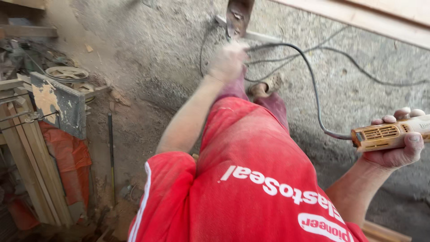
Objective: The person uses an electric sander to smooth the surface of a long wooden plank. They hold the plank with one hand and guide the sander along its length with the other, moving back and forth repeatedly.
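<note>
My right hand grips a dusty orange power tool by its vented body at the right edge. A black cable runs from the tool's end up and left across the concrete floor. My left hand reaches down toward the floor and closes around that cable, just below a dark metal piece lying on a pale strip. My red shirt and maroon trousers fill the lower middle, and one foot in a worn sandal shows beside the left hand.
Dusty concrete floor with more thin black cables at the upper right. Wooden boards lie along the top right. At the left stand timber slats, a worn metal plate, a pulley wheel and orange plastic sheeting.
</note>
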